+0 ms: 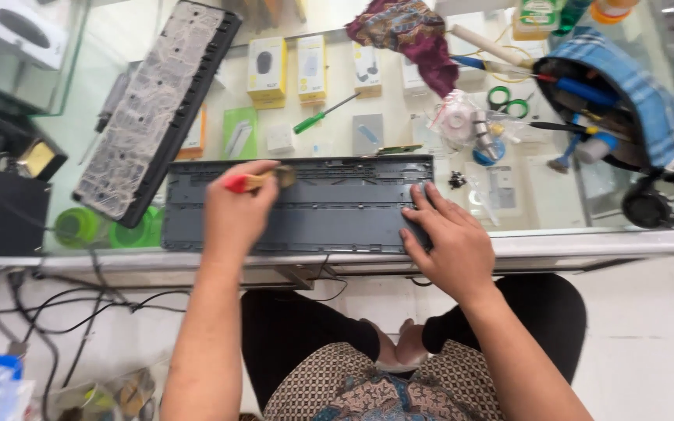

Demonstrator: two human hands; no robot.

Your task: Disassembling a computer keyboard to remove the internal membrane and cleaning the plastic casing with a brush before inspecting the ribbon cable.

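Observation:
A dark grey keyboard shell (337,203) lies flat on a glass counter (555,238) in front of me. My left hand (235,210) is closed around a small brush with a red and wooden handle (255,182) and holds it over the shell's left part. My right hand (442,234) rests flat, fingers spread, on the shell's right end. A second keyboard part with a whitish membrane sheet (157,105) lies tilted at the back left.
A green-handled screwdriver (323,114), a purple cloth (411,35), green-handled scissors (509,101) and a blue checked tool pouch (626,93) lie behind the shell. Boxed goods show under the glass. Black headphones (665,199) sit at the right. Cables hang at the left.

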